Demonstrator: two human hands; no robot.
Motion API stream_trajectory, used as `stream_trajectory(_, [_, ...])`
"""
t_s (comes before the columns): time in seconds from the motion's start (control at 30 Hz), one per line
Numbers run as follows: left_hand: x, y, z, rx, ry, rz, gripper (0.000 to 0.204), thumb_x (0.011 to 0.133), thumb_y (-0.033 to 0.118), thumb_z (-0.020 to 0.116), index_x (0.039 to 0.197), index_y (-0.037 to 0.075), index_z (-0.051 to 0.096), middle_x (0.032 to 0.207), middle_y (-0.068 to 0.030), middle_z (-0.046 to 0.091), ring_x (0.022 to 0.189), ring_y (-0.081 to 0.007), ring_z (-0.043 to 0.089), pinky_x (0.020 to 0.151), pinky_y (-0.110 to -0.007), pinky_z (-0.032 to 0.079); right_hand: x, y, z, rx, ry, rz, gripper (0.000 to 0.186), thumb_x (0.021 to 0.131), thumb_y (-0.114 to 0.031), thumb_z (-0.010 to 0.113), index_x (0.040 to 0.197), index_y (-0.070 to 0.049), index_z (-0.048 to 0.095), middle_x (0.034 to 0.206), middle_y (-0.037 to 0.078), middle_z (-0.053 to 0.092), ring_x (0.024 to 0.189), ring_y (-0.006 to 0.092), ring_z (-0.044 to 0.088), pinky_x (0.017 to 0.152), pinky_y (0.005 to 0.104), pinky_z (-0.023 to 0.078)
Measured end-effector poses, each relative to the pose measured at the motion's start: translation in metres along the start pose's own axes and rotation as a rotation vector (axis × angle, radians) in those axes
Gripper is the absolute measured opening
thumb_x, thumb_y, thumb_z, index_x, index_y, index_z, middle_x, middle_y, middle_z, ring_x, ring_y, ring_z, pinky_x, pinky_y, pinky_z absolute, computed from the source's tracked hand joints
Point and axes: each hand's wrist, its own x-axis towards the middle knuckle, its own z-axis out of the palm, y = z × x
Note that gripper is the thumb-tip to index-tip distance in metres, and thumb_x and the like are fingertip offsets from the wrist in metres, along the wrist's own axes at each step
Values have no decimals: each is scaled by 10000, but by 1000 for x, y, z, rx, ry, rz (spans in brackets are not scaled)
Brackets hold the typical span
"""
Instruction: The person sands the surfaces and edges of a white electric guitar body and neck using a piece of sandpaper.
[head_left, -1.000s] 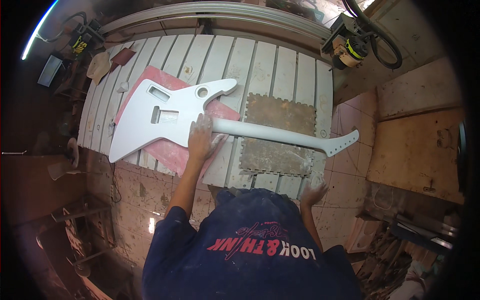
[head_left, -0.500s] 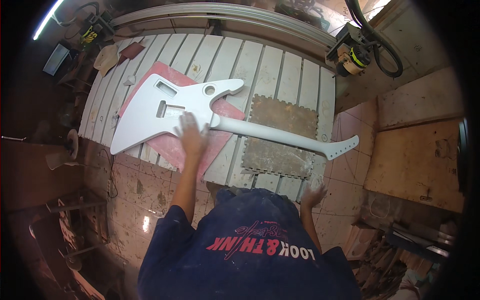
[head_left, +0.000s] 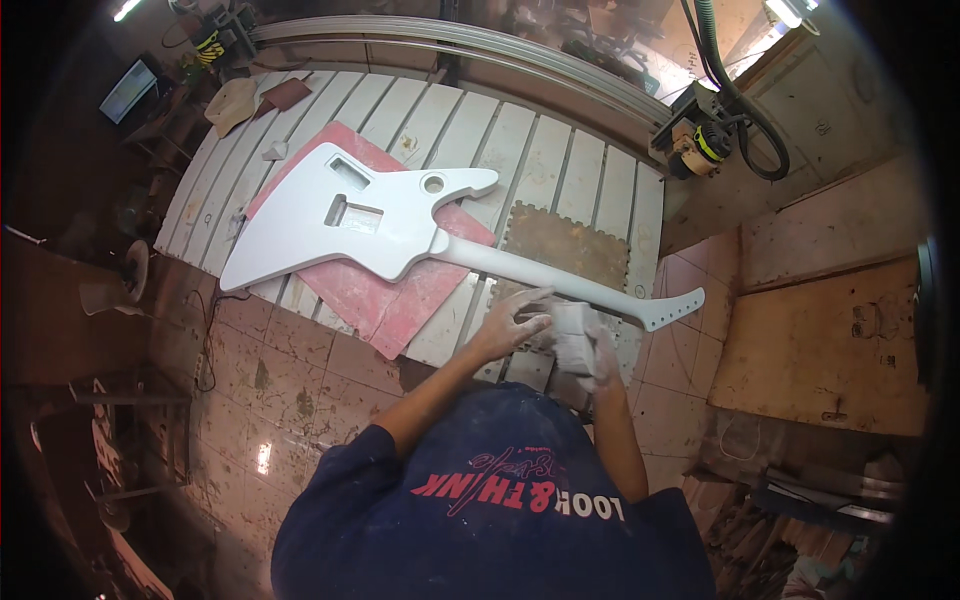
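A white, angular electric guitar lies across the slatted table, cavities facing up, neck pointing right. Its body rests on a pink cloth, with the neck reaching over dark, jigsaw-edged foam mats. My right hand, dusty white, grips a pale grey sanding block on the near side of the neck. Close to the block's left side, my left hand has its fingers spread and holds nothing. Neither hand appears to touch the guitar.
At the table's far left lie a tan cap and a brown sheet. A metal rail spans the far side, with a hose and a machine head at right. A wooden board stands right of the table.
My left hand has left the guitar body and come right, near my right hand. My right hand has risen inward from the table's edge, and the sanding block now shows in it.
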Motion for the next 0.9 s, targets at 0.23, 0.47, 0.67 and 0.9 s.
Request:
stream_trajectory(0.23, [-27, 11, -51, -87, 163, -94, 396, 998, 216, 693, 1333, 5, 684, 1290, -158, 719, 1176, -232, 667, 1036, -347, 499, 40, 21, 79, 359, -201, 341, 544, 983, -373, 585, 1394, -19, 550, 1217, 169, 680, 970, 285, 726, 793, 421, 641])
stream_trajectory(0.47, [-39, 6, -125, 223, 236, -85, 430, 959, 291, 713, 1295, 23, 703, 1285, -167, 721, 1182, -313, 681, 1050, -387, 501, 92, 48, 129, 186, -221, 374, 483, 992, -258, 606, 1402, -15, 531, 1171, 166, 679, 945, 274, 714, 780, 377, 631])
stream_trajectory(0.67, [7, -43, -282, 1010, 708, -255, 704, 914, 553, 718, 1411, 62, 624, 1445, -228, 596, 1342, -421, 522, 1145, -521, 402, 153, 98, 182, -1441, -38, -613, 456, 873, -134, 781, 1292, -32, 632, 1217, 177, 676, 1084, 324, 675, 969, 405, 532])
stream_trajectory(0.9, [60, -71, -372, 1399, 661, -341, 913, 888, 783, 562, 1599, 223, 436, 1691, -158, 307, 1572, -396, 219, 1256, -615, 165, 214, 127, 208, -1857, -208, -940, 385, 924, -269, 737, 1267, -100, 691, 1193, 166, 681, 1123, 326, 634, 940, 467, 478])
